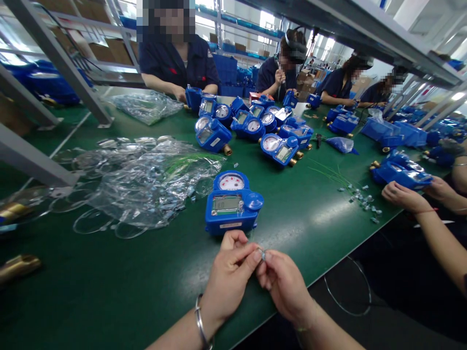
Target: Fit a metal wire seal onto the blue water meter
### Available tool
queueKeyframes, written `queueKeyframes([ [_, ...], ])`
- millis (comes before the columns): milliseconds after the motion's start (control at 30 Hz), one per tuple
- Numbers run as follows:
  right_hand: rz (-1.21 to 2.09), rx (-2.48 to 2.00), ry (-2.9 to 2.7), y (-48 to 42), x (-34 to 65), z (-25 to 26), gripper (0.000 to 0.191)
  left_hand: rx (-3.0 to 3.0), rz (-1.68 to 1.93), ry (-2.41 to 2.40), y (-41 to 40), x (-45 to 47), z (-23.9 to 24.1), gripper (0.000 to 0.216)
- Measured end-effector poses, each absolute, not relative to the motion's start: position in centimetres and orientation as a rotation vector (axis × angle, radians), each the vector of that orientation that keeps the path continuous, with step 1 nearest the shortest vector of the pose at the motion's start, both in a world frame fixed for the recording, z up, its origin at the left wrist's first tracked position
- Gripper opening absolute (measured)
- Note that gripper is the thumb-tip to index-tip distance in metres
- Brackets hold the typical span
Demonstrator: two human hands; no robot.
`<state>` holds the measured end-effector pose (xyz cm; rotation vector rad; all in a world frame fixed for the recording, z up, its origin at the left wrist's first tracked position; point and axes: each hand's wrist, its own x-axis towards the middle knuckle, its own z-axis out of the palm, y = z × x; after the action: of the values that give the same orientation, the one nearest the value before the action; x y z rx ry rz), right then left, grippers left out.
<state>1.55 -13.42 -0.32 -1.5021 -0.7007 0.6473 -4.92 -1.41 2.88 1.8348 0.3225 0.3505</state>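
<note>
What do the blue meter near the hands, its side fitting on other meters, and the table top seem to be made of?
Meter: likely glossy moulded plastic, with soft highlights. Fittings: probably brass, yellow and shiny. Table top: perhaps a matte green rubber or vinyl mat; hard to tell.

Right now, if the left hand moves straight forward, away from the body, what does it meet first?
Probably the blue meter just ahead of the left hand; the depth between them is unclear.

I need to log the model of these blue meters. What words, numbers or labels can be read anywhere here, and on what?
None can be read.
Nearest blue meter: dial face, grey display and white front label are too blurred.
Meters further back: dials and labels too small.
The hands pinch a small unmarked part.
</note>
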Motion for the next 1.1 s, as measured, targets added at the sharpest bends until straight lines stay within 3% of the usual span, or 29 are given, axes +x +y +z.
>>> queueKeyframes([
  [167, -0.1, -1.891, -1.048, -14.1, 1.8, -0.1, 0.018, 1.814, 0.391, 0.378, -1.6, -4.8, 2.5, 0.021],
  [233, -0.024, -1.879, -0.993, -14.0, 2.0, -0.2, 0.02, 1.827, 0.387, 0.37, -1.6, -4.7, 2.5, 0.023],
  [333, 0.537, -1.646, -0.738, -13.6, 2.2, -0.1, 0.032, 1.86, 0.379, 0.327, -1.6, -4.7, 2.6, 0.024],
  [400, 0.733, -1.515, -0.654, -13.4, 2.1, 0.1, 0.034, 1.875, 0.383, 0.305, -1.5, -4.7, 2.7, 0.026],
  [600, -0.011, -1.88, -1.097, -14.0, 1.7, -0.8, 0.02, 1.849, 0.405, 0.349, -1.6, -4.8, 2.8, 0.022],
  [800, -0.198, -1.948, -1.272, -14.1, 2.2, -0.6, 0.022, 1.829, 0.409, 0.347, -1.9, -4.8, 2.8, 0.022],
  [967, 0.158, -2.002, -0.939, -13.0, 2.0, -0.7, 0.046, 1.862, 0.361, 0.337, -1.7, -4.7, 2.9, 0.026],
  [1100, 0.621, -1.622, -0.642, -12.2, 2.5, -0.8, 0.043, 1.923, 0.383, 0.389, -1.3, -4.8, 2.7, 0.021],
])
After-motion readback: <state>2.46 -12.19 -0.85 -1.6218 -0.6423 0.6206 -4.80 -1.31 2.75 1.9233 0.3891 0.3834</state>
